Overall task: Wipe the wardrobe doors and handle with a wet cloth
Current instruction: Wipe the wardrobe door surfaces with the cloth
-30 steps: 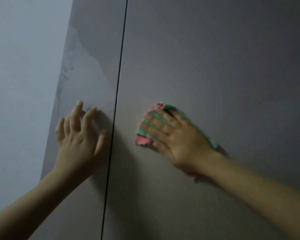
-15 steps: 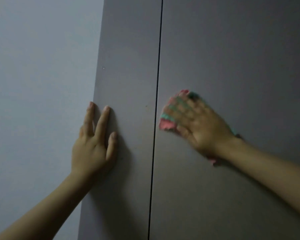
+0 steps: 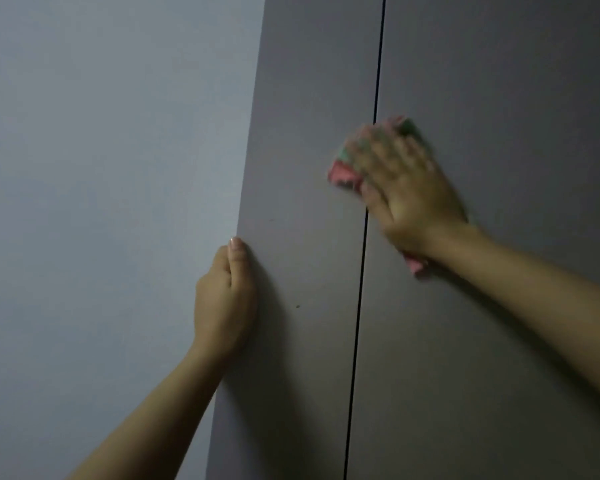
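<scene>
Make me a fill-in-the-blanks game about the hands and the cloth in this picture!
1. The right hand presses a pink and ____ cloth on the wardrobe.
2. The cloth lies across the dark ____ between the two doors.
3. The left hand holds the left door's outer ____.

Missing words: green; gap; edge

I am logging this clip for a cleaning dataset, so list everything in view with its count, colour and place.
wardrobe doors: two, grey, filling the middle and right of the view, with a thin dark gap running down between them
wall: one, pale blue-grey, left of the wardrobe
cloth: one, pink and green, pressed flat on the doors across the gap, blurred by motion
dark speck: one, on the left door, low and right of the left hand
right hand: one, laid flat over the cloth, fingers spread
left hand: one, at the left door's outer edge, thumb on the door face, fingers out of sight behind the edge
</scene>
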Demonstrator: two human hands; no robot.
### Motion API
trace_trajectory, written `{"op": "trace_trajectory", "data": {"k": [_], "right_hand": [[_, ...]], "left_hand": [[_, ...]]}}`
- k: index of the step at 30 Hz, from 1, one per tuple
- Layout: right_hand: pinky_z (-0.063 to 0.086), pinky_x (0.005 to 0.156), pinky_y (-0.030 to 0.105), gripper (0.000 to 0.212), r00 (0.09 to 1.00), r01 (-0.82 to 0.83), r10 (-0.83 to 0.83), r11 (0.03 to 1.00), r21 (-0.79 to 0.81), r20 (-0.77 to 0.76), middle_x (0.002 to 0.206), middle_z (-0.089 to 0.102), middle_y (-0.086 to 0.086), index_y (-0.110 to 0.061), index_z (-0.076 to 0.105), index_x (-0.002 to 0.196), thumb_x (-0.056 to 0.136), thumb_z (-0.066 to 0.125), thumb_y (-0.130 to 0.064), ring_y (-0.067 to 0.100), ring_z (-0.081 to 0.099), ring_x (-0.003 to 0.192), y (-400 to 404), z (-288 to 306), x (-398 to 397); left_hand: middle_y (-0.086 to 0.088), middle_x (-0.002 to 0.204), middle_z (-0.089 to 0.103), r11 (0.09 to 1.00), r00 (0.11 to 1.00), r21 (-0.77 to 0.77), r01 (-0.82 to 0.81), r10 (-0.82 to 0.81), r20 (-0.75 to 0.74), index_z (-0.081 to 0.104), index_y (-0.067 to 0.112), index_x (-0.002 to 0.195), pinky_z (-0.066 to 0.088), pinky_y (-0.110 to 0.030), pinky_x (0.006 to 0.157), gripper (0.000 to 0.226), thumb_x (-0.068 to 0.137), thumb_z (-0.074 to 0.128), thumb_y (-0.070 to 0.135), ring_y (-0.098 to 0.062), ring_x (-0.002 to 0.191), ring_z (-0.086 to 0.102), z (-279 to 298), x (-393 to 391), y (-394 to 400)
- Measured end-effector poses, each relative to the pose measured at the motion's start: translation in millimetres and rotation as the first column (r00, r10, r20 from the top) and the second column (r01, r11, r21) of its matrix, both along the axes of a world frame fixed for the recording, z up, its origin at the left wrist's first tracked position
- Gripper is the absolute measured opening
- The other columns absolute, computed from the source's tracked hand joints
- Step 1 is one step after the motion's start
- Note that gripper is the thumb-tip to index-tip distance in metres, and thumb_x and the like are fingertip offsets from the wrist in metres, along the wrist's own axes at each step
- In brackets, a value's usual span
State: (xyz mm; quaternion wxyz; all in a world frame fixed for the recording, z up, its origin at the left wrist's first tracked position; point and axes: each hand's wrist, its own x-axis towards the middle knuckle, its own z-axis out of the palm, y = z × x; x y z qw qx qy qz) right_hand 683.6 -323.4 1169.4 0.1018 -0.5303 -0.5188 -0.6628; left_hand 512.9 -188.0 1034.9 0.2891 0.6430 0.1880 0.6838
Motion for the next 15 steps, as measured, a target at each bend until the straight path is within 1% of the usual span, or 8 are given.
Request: {"op": "trace_trajectory", "data": {"k": [2, 4, 5, 7, 9, 11, 13, 15], "right_hand": [[-0.002, 0.117, 0.036, 0.057, 0.971, 0.018, 0.04, 0.971, 0.239, -0.235, 0.159, 0.015, 0.003, -0.024, 0.015, 0.152, 0.097, 0.017, -0.04, 0.027, 0.009, 0.147, 23, 32, -22], [-0.003, 0.117, 0.036, 0.058, 0.957, -0.016, 0.094, 0.962, 0.274, -0.274, 0.159, 0.014, 0.004, -0.022, 0.018, 0.152, 0.097, 0.017, -0.04, 0.028, 0.007, 0.147, 49, 30, -53], [-0.003, 0.117, 0.037, 0.056, 0.973, -0.055, 0.099, 0.977, 0.207, -0.208, 0.159, 0.015, 0.003, -0.021, 0.019, 0.152, 0.098, 0.016, -0.039, 0.029, 0.008, 0.147, 59, 16, -64], [0.003, 0.119, 0.042, 0.054, 0.998, -0.067, 0.067, 0.997, -0.037, 0.006, 0.158, 0.019, 0.003, -0.02, 0.022, 0.151, 0.1, 0.019, -0.039, 0.028, 0.01, 0.147, 62, -35, -67], [0.014, 0.118, 0.046, 0.051, 0.977, -0.034, 0.094, 0.956, -0.292, 0.193, 0.155, 0.027, 0.004, -0.021, 0.03, 0.148, 0.101, 0.026, -0.039, 0.028, 0.018, 0.145, 42, -80, -53], [0.016, 0.118, 0.044, 0.048, 0.944, 0.035, 0.103, 0.913, -0.406, 0.314, 0.153, 0.029, 0.004, -0.021, 0.032, 0.147, 0.102, 0.026, -0.039, 0.026, 0.023, 0.144, 22, -73, -34], [0.01, 0.12, 0.042, 0.049, 0.958, 0.024, 0.064, 0.953, -0.302, 0.279, 0.154, 0.026, 0.005, -0.021, 0.026, 0.147, 0.102, 0.022, -0.04, 0.027, 0.021, 0.145, 22, -36, -28], [0.002, 0.119, 0.039, 0.054, 0.999, -0.045, 0.046, 0.998, -0.038, 0.013, 0.157, 0.02, 0.005, -0.022, 0.018, 0.15, 0.099, 0.019, -0.039, 0.028, 0.015, 0.146, 38, -3, -42]], "left_hand": [[-0.014, 0.136, 0.052, 0.999, 0.999, -0.035, 0.03, -0.029, 0.028, 0.051, 0.005, 0.134, 0.028, -0.02, 0.092, 0.054, 0.103, 0.02, 0.037, -0.028, 0.128, 0.044, 0, 2, -1], [-0.012, 0.145, 0.044, 0.994, 0.996, -0.08, 0.072, -0.068, 0.052, 0.046, 0.006, 0.139, 0.022, -0.018, 0.102, 0.056, 0.103, 0.019, 0.039, -0.024, 0.136, 0.037, -1, 1, 0], [-0.012, 0.147, 0.041, 0.988, 0.993, -0.115, 0.107, -0.099, 0.066, 0.044, 0.006, 0.141, 0.02, -0.019, 0.105, 0.058, 0.102, 0.018, 0.042, -0.023, 0.138, 0.034, -3, 0, 3], [-0.012, 0.147, 0.041, 0.958, 0.977, -0.195, 0.21, -0.201, 0.065, 0.043, 0.009, 0.141, 0.02, -0.026, 0.111, 0.068, 0.098, 0.014, 0.052, -0.024, 0.137, 0.035, -11, -1, 8], [-0.012, 0.147, 0.041, 0.914, 0.951, -0.263, 0.308, -0.305, 0.054, 0.043, 0.011, 0.142, 0.021, -0.035, 0.117, 0.085, 0.085, 0.012, 0.066, -0.024, 0.136, 0.037, -25, -4, 7], [-0.01, 0.15, 0.037, 0.894, 0.941, -0.306, 0.328, -0.336, 0.028, 0.039, 0.012, 0.145, 0.019, -0.037, 0.119, 0.092, 0.079, 0.011, 0.069, -0.022, 0.139, 0.034, -39, -7, 5], [-0.007, 0.153, 0.03, 0.902, 0.953, -0.32, 0.29, -0.302, 0.014, 0.031, 0.013, 0.148, 0.013, -0.03, 0.117, 0.077, 0.091, 0.011, 0.06, -0.02, 0.142, 0.027, -49, -7, 5], [-0.007, 0.154, 0.029, 0.918, 0.964, -0.301, 0.258, -0.266, 0.013, 0.029, 0.011, 0.148, 0.014, -0.023, 0.112, 0.065, 0.099, 0.011, 0.049, -0.02, 0.142, 0.025, -52, -6, 3]]}}
